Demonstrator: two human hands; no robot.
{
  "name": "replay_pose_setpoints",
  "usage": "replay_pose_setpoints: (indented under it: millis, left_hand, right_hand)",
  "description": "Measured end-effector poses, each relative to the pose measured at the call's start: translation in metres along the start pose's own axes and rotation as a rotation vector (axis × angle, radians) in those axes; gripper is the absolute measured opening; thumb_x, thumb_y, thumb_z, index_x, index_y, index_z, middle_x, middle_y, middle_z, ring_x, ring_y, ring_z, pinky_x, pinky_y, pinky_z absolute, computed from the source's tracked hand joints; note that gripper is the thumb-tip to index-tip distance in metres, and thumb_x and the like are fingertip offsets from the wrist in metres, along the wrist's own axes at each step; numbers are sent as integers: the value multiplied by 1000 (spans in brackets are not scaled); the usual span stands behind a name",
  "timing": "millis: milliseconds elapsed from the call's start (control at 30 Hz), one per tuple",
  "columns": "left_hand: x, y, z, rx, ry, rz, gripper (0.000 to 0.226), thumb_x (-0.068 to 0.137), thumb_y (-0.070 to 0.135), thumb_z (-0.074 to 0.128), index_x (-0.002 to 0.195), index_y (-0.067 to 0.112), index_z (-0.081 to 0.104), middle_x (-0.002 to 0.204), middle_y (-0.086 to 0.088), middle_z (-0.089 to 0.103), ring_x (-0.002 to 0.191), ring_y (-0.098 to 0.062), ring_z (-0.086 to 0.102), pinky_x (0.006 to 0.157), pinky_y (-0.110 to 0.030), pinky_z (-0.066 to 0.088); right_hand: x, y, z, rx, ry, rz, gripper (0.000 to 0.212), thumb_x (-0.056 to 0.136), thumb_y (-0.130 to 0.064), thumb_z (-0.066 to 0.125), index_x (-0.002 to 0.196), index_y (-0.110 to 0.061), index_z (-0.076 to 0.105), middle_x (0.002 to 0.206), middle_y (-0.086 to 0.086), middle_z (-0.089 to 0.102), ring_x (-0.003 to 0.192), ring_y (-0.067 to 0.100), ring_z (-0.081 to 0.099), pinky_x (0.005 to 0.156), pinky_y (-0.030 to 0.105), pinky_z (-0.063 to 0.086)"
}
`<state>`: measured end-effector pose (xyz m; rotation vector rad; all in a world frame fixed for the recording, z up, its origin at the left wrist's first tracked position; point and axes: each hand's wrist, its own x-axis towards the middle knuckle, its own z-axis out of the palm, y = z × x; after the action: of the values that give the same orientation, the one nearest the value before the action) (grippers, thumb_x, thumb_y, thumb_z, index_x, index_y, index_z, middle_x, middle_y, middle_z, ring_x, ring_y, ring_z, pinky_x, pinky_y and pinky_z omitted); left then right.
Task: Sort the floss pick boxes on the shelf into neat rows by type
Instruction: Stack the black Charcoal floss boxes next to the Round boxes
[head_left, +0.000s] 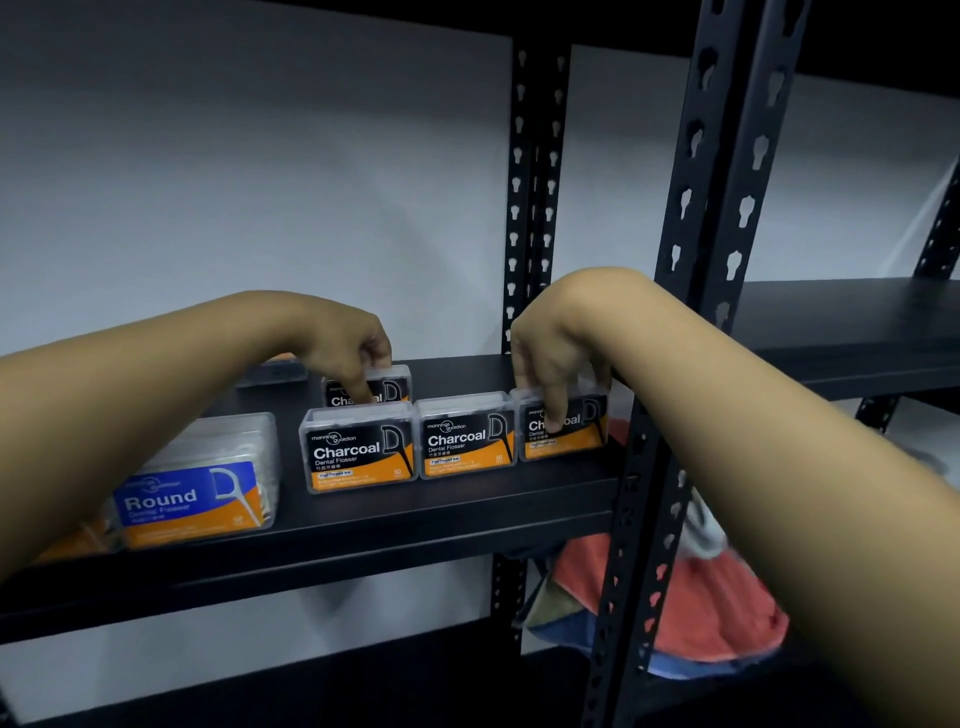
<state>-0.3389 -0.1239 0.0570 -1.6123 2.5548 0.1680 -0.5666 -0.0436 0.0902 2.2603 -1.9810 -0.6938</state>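
Three black-and-orange Charcoal floss boxes stand in a front row on the black shelf (467, 499): left box (358, 449), middle box (466, 435), right box (576, 423). My right hand (550, 353) grips the right box from above, one finger down its front. Behind the left box stands a fourth Charcoal box (387, 387), and my left hand (345, 343) holds it from above. A blue-and-orange Round floss box (195, 493) stands further left near the shelf's front edge. Part of another orange box (78, 540) shows under my left forearm.
Black slotted uprights (711, 208) stand just right of the right box, with another upright (530, 197) at the back. A dark box (270, 371) sits at the back left. Red and blue cloth (696, 603) lies below the shelf on the right. A second shelf (857, 322) extends right.
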Motion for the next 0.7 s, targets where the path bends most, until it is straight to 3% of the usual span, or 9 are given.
replay_pose_setpoints:
  millis: [133, 333, 433, 533, 600, 700]
  left_hand:
    - [1, 0, 0, 7, 1, -4, 23, 78, 22, 85, 98, 20, 74, 84, 5, 77, 72, -13, 66, 73, -27, 50]
    - [3, -2, -1, 6, -8, 3, 21, 77, 22, 86, 94, 21, 74, 84, 4, 78, 73, -14, 67, 79, -31, 53]
    - [2, -1, -1, 11, -10, 1, 22, 77, 22, 86, 95, 22, 74, 86, 3, 78, 74, -14, 67, 80, -31, 53]
    - [2, 0, -1, 19, -13, -1, 23, 77, 24, 85, 96, 22, 74, 89, 2, 78, 78, -16, 68, 84, -34, 54]
    - [2, -2, -1, 26, -19, -6, 23, 77, 24, 85, 97, 20, 74, 89, 0, 78, 80, -18, 69, 86, -36, 55]
    - [0, -4, -3, 36, -43, -14, 26, 79, 23, 84, 102, 16, 74, 94, -2, 79, 90, -22, 73, 90, -39, 56]
  right_hand:
    - [4, 1, 2, 52, -33, -25, 57, 72, -26, 93, 124, -18, 71, 119, 10, 73, 86, 20, 70, 55, 31, 57]
    - [2, 1, 3, 97, -60, -45, 59, 74, -21, 92, 129, -17, 69, 126, 12, 69, 80, 19, 68, 63, 35, 61]
    - [0, 1, 3, 120, -76, -63, 59, 76, -23, 91, 130, -15, 68, 129, 10, 68, 96, 22, 70, 67, 33, 61]
    - [-4, 1, -1, 163, -59, -87, 61, 73, -32, 91, 128, -15, 70, 124, 5, 70, 118, 25, 66, 82, 34, 59]
    - [-10, 1, -5, 221, 2, -107, 63, 71, -43, 90, 124, -16, 71, 116, 3, 73, 114, 23, 67, 100, 43, 54]
    - [-17, 0, -7, 328, 170, -155, 57, 75, -59, 82, 121, -26, 71, 114, -4, 71, 111, 19, 65, 106, 44, 49]
